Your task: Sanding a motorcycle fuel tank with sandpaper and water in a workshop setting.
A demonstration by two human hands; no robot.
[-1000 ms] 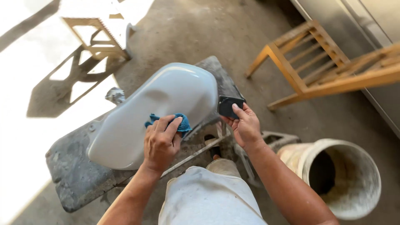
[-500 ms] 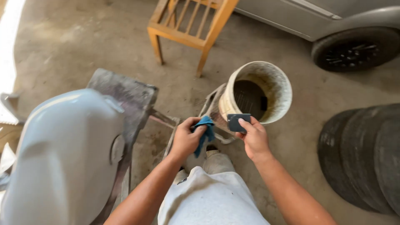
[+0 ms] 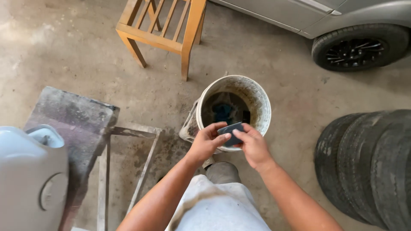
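Dark block (image 3: 231,133): largely covered by fingers (image 3: 222,127) of both hands. Bucket (image 3: 261,100): contents too dim to identify, near rim hidden behind hands. Pale tank (image 3: 25,179), stacked tyres (image 3: 368,162), car (image 3: 342,17) and wooden chair (image 3: 171,25): cut off by frame edges.

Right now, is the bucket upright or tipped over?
Upright: the bucket's round mouth faces up, with dark contents and something blue inside.

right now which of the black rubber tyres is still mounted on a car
The black rubber tyre on the grey car at upper right, fitted on a dark spoked wheel. The other tyres stand loose in a row at the right edge, without wheels.
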